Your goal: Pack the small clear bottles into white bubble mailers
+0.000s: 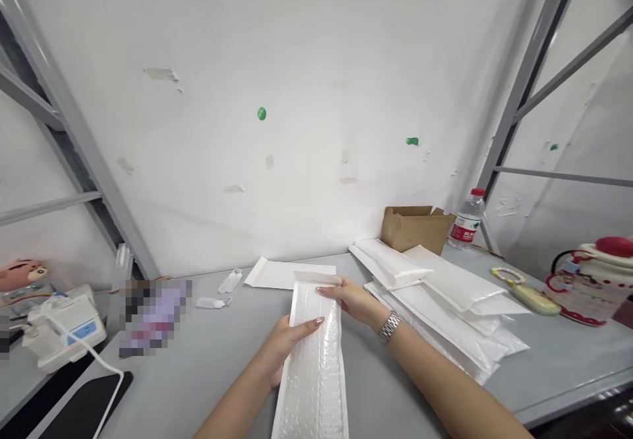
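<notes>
A long white bubble mailer (314, 366) lies lengthwise on the grey table (208, 360) in front of me, with its flap end pointing away. My left hand (287, 343) grips its left edge, thumb on top. My right hand (353, 299), with a metal watch on the wrist, holds the top right corner at the flap. A flat white envelope (277, 274) lies just beyond the mailer.
A pile of white bubble mailers (445, 300) lies to the right. Behind it stand an open cardboard box (413, 228) and a water bottle (467, 221). A red and white jug (591, 281) is at far right. Two small white packets (220, 291), a white device (64, 327) and a dark phone (84, 409) are at left.
</notes>
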Demonstrator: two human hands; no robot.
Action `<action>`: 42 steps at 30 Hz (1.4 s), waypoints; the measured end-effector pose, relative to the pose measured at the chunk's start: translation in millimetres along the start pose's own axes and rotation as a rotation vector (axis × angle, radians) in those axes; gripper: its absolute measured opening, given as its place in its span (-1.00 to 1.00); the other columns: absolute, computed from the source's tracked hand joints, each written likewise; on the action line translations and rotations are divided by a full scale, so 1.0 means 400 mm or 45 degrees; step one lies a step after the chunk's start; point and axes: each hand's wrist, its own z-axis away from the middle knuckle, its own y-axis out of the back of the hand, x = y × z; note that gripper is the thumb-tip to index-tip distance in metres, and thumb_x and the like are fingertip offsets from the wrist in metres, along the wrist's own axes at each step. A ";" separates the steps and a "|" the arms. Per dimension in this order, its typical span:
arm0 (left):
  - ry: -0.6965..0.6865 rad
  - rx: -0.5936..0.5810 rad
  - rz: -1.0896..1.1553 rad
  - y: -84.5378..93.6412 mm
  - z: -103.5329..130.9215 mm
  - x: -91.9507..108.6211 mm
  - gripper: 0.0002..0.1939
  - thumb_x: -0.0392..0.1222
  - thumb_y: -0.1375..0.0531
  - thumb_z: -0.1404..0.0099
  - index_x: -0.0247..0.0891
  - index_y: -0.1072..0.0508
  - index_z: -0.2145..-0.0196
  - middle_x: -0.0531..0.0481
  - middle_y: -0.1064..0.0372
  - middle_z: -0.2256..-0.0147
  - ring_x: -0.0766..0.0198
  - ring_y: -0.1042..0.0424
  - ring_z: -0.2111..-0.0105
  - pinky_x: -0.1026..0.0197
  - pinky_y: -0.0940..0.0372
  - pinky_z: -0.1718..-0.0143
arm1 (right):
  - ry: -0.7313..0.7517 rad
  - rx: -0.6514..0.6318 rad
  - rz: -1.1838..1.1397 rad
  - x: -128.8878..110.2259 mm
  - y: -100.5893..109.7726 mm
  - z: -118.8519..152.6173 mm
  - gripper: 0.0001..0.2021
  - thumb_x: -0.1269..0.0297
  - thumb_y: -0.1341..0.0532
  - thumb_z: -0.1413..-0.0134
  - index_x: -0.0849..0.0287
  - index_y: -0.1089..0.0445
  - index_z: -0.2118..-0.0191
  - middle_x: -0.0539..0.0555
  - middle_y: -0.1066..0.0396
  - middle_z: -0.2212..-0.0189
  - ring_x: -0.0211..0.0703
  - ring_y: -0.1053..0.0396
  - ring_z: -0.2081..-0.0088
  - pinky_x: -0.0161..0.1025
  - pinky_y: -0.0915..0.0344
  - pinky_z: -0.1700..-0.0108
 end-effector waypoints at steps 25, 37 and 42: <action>-0.410 0.582 -0.334 0.035 -0.025 0.023 -0.46 0.25 -0.19 0.07 -0.34 -0.48 0.40 0.03 -0.37 0.62 0.25 -0.34 0.58 0.27 -0.20 0.53 | 0.293 0.236 1.014 -0.120 0.055 0.082 -0.77 0.11 -0.18 0.06 0.20 -0.32 0.46 -0.04 -0.27 0.54 -0.28 -0.19 0.48 -0.35 -0.11 0.45; -0.339 0.751 -0.019 0.048 -0.032 0.036 -0.62 0.02 -0.18 -0.07 -0.31 -0.29 0.25 -0.10 -0.46 0.50 0.20 -0.46 0.51 0.18 -0.35 0.45 | 0.841 0.900 1.940 -0.125 0.337 0.257 -0.84 0.43 0.03 -0.11 0.17 -0.27 0.28 0.10 -0.42 0.41 -0.16 -0.37 0.38 -0.27 -0.26 0.36; -0.297 0.743 -0.018 0.043 -0.038 0.030 -0.71 -0.05 -0.18 -0.10 -0.29 -0.24 0.30 -0.10 -0.46 0.49 0.22 -0.45 0.52 0.19 -0.36 0.47 | 1.010 0.862 2.377 -0.089 0.374 0.270 -0.74 0.55 0.07 -0.08 0.20 -0.29 0.21 0.14 -0.46 0.30 -0.13 -0.41 0.30 -0.25 -0.29 0.29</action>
